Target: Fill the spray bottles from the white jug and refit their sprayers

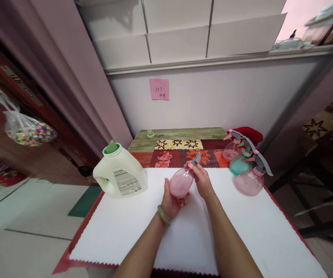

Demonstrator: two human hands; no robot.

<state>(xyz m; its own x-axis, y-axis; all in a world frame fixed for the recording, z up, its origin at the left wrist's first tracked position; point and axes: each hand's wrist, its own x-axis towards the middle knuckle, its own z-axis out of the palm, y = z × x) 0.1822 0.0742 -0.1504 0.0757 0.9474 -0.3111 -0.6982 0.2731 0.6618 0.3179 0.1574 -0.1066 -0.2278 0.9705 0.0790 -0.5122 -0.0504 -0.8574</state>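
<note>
A pink see-through spray bottle (180,183) is held tilted above the white cloth (120,235), its grey and pink spray head leaning up to the right. My left hand (172,204), with a green bangle at the wrist, cups the round body from below, fingers curled under it. At the neck, the fingers of my right hand (203,180) close around the pink collar below the spray head; part of the grip is hidden. To the left stands a large pale detergent jug (127,173) with a green spout and no cap on it.
On the right stand three more spray bottles: a pink one (249,183), a green one (240,165) and another pink one (230,151). A red item (250,135) lies behind them. A green cap (150,134) sits at the back. A pink note (159,89) is on the wall.
</note>
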